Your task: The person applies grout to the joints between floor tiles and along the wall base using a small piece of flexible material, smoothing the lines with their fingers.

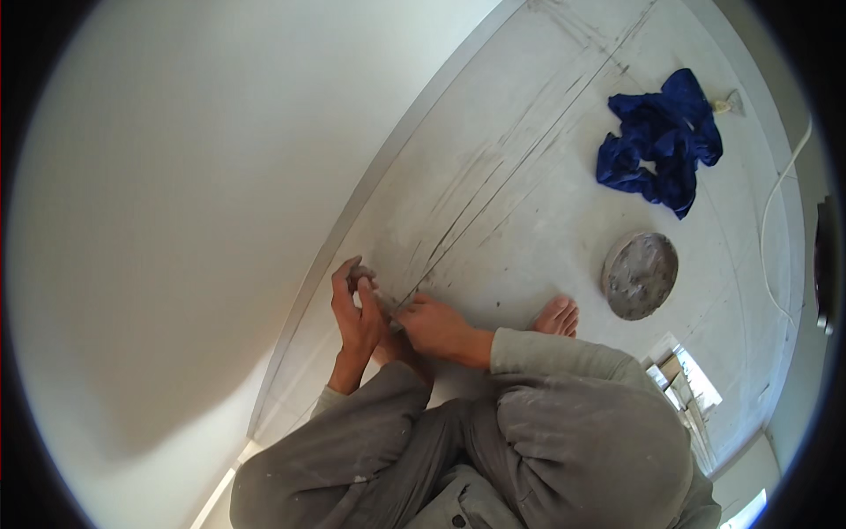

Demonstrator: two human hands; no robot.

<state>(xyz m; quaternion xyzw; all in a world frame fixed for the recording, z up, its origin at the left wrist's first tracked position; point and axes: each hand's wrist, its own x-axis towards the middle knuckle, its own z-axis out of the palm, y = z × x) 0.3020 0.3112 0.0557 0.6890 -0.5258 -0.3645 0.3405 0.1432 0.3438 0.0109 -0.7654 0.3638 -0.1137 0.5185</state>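
Close to the wall's foot, my left hand (355, 319) is raised with its fingers curled round a small lump of grey paste (360, 275). Right beside it, low over the floor, my right hand (438, 330) is closed; what its fingers grip is hidden. A dark joint line (500, 191) with grey smears along both sides runs from the hands toward the far right of the pale floor. To the right of my bare foot (558, 316) stands a round bowl (608, 275) of grey, lumpy paste.
A crumpled dark blue cloth (667, 145) lies at the far right, with a putty knife (730, 103) beside it. A white cable (765, 225) curves along the right side. A grey skirting strip (351, 208) edges the white wall (203, 194) on the left.
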